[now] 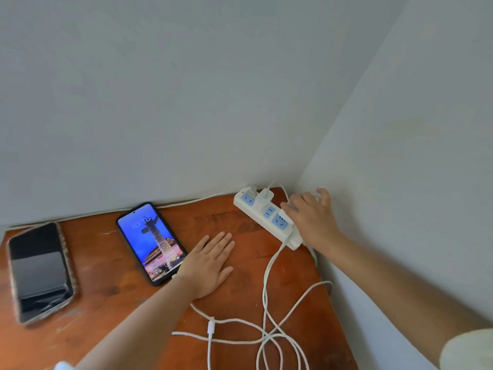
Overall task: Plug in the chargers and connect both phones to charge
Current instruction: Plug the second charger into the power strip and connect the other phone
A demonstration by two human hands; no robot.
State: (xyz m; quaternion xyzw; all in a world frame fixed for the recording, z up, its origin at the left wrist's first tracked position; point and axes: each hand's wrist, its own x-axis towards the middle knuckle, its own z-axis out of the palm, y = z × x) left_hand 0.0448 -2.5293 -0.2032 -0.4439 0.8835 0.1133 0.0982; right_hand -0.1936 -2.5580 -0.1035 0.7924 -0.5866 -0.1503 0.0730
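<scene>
- Left hand (209, 263) lies flat, palm down, fingers spread on the wooden table (112, 284); grasps nothing; its outer edge is just beside the lit phone.
- Right hand (310, 216) reaches over the far end of the power strip (266, 217), fingers curled down at the strip's right side; something white shows under the fingertips, cannot tell if it is a charger or whether it is gripped.
- Power strip is white with blue sockets, lying diagonally in the table's back right corner, close to both walls.
- One white charger (264, 197) stands plugged into the strip near its far end, a cable rising from its top.
- Lit phone (151, 243) lies face up mid-table, blue wallpaper showing, dark case; its near end is just beside the left wrist, the port hidden there.
- Dark phone (40, 271) lies face up at the table's left side, screen off, in a light patterned case, well apart from the strip.
- White cables (266, 316) run in loose tangled loops over the table's near right part; one leads up to the strip's near end.
- A loose white connector (211, 325) rests among the cables, touching neither phone.
</scene>
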